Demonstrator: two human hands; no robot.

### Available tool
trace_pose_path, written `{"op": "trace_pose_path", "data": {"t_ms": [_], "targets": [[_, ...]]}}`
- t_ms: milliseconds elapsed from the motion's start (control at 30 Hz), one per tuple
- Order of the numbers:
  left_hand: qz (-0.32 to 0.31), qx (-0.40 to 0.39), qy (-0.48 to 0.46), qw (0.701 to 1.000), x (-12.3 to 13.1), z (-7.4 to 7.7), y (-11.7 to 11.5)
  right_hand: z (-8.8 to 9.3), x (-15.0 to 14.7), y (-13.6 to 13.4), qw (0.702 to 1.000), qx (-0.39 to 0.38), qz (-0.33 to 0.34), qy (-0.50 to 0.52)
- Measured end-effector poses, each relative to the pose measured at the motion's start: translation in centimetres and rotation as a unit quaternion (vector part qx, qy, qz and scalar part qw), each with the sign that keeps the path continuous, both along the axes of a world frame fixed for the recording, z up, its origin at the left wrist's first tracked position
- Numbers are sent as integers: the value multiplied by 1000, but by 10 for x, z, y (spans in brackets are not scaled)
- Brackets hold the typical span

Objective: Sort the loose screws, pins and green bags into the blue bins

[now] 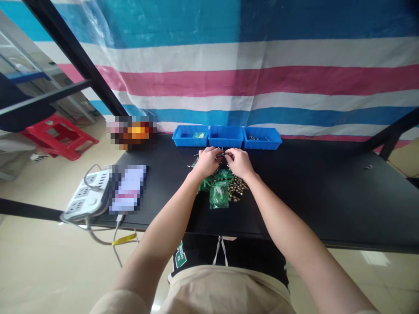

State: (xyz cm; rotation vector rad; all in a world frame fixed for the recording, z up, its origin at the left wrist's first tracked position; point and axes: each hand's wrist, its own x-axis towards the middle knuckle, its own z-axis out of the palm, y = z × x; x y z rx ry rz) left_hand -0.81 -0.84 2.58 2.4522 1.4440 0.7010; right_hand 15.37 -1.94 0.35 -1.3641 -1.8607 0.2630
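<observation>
My left hand (209, 160) and my right hand (239, 162) meet over a pile of small parts on the black table (314, 187). Between their fingertips is a thin dark piece (220, 155), too small to name; both hands are closed around it. Below them lie green plastic packets (219, 195) and brass-coloured metal parts (238, 186). Thin metal pins are scattered by my left hand. Just behind stand three blue bins: the left bin (190, 141) holds a green packet, the middle bin (225, 143) shows nothing inside, and the right bin (262, 145) holds some thin metal pieces.
A white power strip (87, 194) with cables and a blurred-out phone-like object (129, 188) lie at the table's left. A pixelated orange item (134, 133) sits at the back left corner. Small metal bits (369, 167) lie far right. A red stool (60, 137) stands beyond the frame.
</observation>
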Motion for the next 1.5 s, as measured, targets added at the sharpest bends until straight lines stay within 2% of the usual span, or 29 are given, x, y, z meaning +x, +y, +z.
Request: {"op": "trace_pose_path", "data": {"t_ms": [200, 433, 700, 967, 1100, 1300, 1500], "targets": [[-40, 61, -68, 995, 0, 1, 0, 1, -1, 1, 977, -27, 40, 209], [-42, 101, -113, 988, -1, -1, 1, 2, -3, 1, 954, -56, 63, 287], [-39, 126, -111, 985, -1, -1, 0, 5, -5, -3, 959, -49, 59, 273], [-43, 122, -101, 986, -1, 0, 0, 11, -3, -6, 971, -12, 41, 236], [-39, 118, -86, 989, -2, 0, 2, 12, -1, -6, 977, -18, 28, 210], [-44, 96, -65, 992, -3, 0, 2, 10, 2, -4, 980, -46, 54, 187], [-28, 74, -40, 996, -3, 1, 1, 11, -1, -6, 977, -21, 73, 201]]}}
